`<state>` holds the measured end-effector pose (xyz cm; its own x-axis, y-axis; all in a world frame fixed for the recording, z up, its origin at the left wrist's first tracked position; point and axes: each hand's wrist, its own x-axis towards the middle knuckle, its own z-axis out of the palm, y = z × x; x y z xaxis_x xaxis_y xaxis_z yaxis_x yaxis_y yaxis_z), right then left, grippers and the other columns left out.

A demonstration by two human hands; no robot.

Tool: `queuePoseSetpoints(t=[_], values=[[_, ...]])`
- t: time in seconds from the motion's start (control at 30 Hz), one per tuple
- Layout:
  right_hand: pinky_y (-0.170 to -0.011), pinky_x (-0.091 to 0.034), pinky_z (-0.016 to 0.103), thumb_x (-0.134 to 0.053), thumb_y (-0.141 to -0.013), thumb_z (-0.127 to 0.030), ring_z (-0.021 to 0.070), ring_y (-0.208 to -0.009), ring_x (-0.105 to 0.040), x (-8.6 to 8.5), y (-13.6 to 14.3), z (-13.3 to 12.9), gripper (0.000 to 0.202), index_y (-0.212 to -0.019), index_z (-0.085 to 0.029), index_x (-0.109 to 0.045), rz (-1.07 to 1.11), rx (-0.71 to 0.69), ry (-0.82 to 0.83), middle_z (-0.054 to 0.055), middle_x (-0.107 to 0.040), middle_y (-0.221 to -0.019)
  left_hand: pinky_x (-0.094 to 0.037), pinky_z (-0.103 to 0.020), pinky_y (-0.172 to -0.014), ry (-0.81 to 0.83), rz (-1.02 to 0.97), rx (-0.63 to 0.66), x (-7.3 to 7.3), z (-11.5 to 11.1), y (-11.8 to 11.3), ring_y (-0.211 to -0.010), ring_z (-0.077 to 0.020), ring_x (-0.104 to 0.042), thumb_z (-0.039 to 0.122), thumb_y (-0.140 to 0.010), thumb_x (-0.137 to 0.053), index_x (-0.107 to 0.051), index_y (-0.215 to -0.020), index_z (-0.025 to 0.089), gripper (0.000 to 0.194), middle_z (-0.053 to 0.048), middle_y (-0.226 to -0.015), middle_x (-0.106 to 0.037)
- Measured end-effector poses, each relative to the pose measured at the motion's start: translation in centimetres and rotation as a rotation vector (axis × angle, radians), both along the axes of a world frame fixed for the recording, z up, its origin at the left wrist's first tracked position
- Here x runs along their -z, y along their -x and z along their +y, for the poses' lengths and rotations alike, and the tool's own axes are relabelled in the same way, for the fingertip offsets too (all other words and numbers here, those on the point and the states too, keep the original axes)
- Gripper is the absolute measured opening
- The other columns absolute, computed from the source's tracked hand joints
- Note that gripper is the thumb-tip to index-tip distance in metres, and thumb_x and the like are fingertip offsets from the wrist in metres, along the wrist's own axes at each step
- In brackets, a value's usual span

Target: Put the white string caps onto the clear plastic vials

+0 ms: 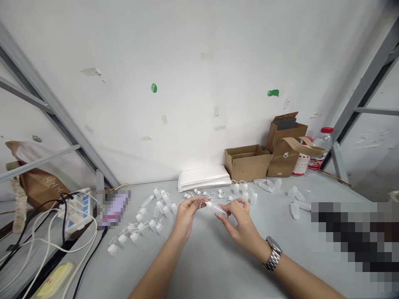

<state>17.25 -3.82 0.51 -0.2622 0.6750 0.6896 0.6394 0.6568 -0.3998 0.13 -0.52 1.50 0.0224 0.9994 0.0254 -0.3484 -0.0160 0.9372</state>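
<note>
Between my two hands is a small translucent bottle (216, 208), tilted above the grey table (212, 265). My left hand (187, 214) pinches the white cap (208, 204) at its upper left end. The bottle's lower right end is gripped between the thumb and fingers of my right hand (238, 220), which has a metal watch on the wrist. Several capped bottles (141, 227) stand or lie to the left of my hands. Loose white caps (195, 192) lie behind them. More bottles (253, 198) stand behind my right hand, and uncapped ones (294, 211) lie further right.
White sheets (202, 177) are stacked by the wall, beside an open cardboard box (248, 166), a brown paper bag (280, 160) and a red-capped bottle (324, 143). At the left are a blurred phone (115, 209), a power strip (79, 211) and tangled cables. Something at the right is pixelated.
</note>
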Motion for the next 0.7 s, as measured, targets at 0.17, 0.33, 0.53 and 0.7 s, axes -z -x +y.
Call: queuePoseSetpoints(t=[0.17,0.33,0.53,0.7], values=[[-0.081,-0.032,0.039,-0.045,-0.085,-0.023,0.0161,-0.070,-0.052,-0.01,-0.10,0.05,0.011,-0.094,-0.020,-0.051,-0.036,0.009,-0.011,0.001,-0.056,-0.072,-0.044,-0.036,-0.083,-0.001,0.035,-0.015,0.15,0.06,0.06,-0.083,-0.0218,-0.063,0.034,-0.062,-0.069,-0.069,-0.070,0.014,0.021,-0.008,-0.078,-0.071],[-0.083,-0.031,0.042,-0.046,-0.085,-0.023,0.0172,-0.072,-0.052,-0.01,-0.30,0.25,0.012,-0.096,-0.021,-0.052,-0.069,0.011,-0.019,0.002,-0.057,-0.073,-0.044,-0.036,-0.083,0.019,0.081,0.000,0.29,0.18,0.22,-0.085,-0.0227,-0.062,0.034,-0.062,-0.069,-0.071,-0.072,0.014,0.022,-0.010,-0.084,-0.071],[-0.085,-0.032,0.041,-0.047,-0.084,-0.021,0.0175,-0.074,-0.053,-0.11,-0.73,0.65,0.013,-0.096,-0.022,-0.053,-0.099,0.019,-0.026,0.002,-0.059,-0.076,-0.043,-0.036,-0.083,0.022,0.193,0.050,0.44,0.36,0.58,-0.084,-0.0224,-0.062,0.034,-0.064,-0.066,-0.071,-0.077,0.015,0.024,-0.010,-0.090,-0.070],[-0.084,-0.031,0.041,-0.048,-0.084,-0.020,0.0183,-0.073,-0.054,-0.08,-0.80,0.84,0.012,-0.095,-0.021,-0.053,-0.123,0.012,-0.009,0.002,-0.059,-0.076,-0.044,-0.033,-0.081,-0.006,0.322,0.061,0.64,0.46,0.53,-0.082,-0.0222,-0.062,0.033,-0.065,-0.065,-0.072,-0.076,0.018,0.020,-0.008,-0.087,-0.071]])
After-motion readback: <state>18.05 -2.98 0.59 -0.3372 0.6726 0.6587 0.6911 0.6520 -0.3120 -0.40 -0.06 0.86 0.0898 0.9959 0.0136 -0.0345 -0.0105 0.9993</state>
